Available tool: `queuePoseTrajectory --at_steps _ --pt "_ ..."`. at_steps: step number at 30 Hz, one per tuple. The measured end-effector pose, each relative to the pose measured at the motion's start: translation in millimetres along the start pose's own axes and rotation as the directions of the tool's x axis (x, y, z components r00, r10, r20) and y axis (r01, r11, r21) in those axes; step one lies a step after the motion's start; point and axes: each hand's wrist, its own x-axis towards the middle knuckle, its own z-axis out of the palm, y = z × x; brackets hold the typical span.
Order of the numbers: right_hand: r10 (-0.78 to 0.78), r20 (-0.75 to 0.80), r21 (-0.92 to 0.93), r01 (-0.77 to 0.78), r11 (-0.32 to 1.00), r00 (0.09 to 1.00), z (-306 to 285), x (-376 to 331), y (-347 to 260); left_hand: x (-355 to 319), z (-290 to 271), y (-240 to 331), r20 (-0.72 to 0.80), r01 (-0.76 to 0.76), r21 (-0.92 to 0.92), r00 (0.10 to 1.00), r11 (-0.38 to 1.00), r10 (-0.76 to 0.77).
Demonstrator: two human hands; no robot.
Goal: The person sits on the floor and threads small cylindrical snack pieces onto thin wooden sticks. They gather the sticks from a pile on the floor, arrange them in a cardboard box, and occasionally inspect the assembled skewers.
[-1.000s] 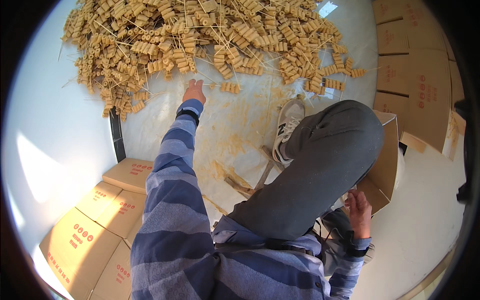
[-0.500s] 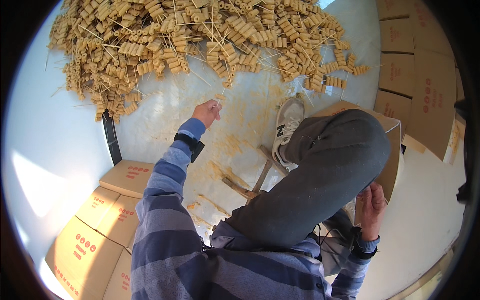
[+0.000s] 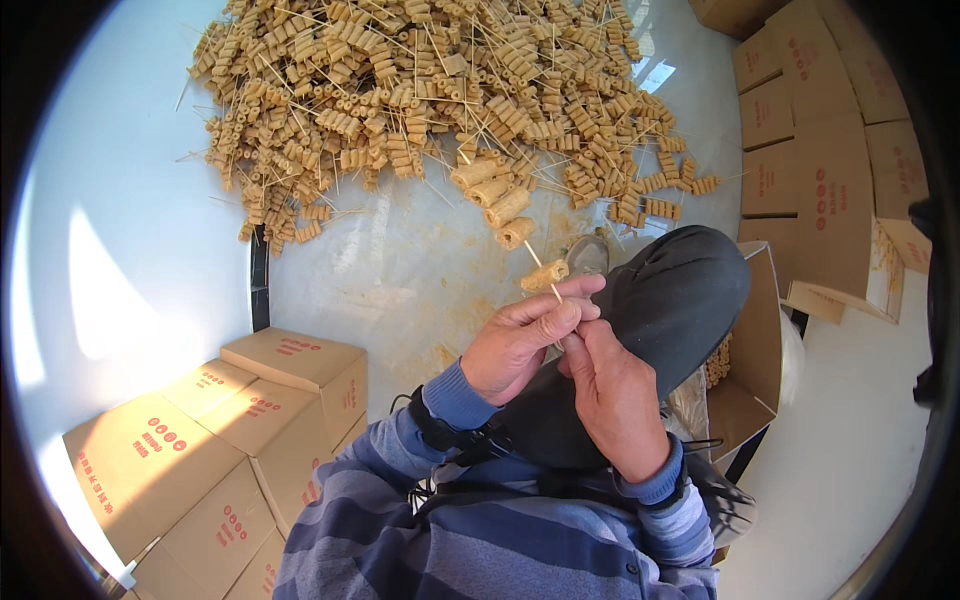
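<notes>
A skewer of rolled tan pieces (image 3: 508, 207) points away from me, up and to the left, over the floor. One roll (image 3: 545, 275) sits lower on its thin stick, apart from the others. My left hand (image 3: 520, 345) is closed round the stick just below that roll, thumb on top. Close against it, my right hand (image 3: 615, 395) pinches at the stick's lower end, which the fingers hide. Beyond the hands lies a large heap of similar skewers (image 3: 400, 90).
Stacked cardboard boxes (image 3: 290, 355) stand at the near left, and more boxes (image 3: 835, 200) line the right. An open carton (image 3: 755, 345) with tan rolls inside is beside my bent knee (image 3: 690, 290). Tan crumbs mark the pale floor sheet (image 3: 350, 270).
My left hand has come back from near the heap with the skewer. My right hand has risen from beside my leg to meet it. The view has shifted somewhat.
</notes>
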Motion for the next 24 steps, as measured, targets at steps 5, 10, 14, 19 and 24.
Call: queuePoseTrajectory --at_steps 5,10,14,19,24 --pt "0.007 0.067 0.124 -0.015 0.992 0.998 -10.7 -4.9 6.8 5.2 4.2 2.6 -0.023 -0.057 -0.035 0.998 0.998 0.056" --pt "0.000 0.118 0.167 -0.019 0.986 0.993 -12.0 -6.5 10.2 12.2 -6.1 11.2 -0.033 -0.035 -0.057 0.999 0.998 0.033" --pt "0.128 0.141 0.269 -0.163 0.949 0.982 -13.7 -4.7 11.2 18.8 -40.3 22.9 0.068 0.086 0.084 0.993 0.993 -0.092" --pt "0.241 0.130 0.515 -0.274 0.813 0.962 -20.0 0.3 13.3 68.4 -149.0 82.2 -0.341 0.007 0.250 0.936 0.968 0.082" --pt "0.219 0.150 0.551 -0.265 0.791 0.964 -13.7 5.9 12.3 139.4 -245.5 125.9 -0.565 0.065 0.148 0.825 0.987 0.030"
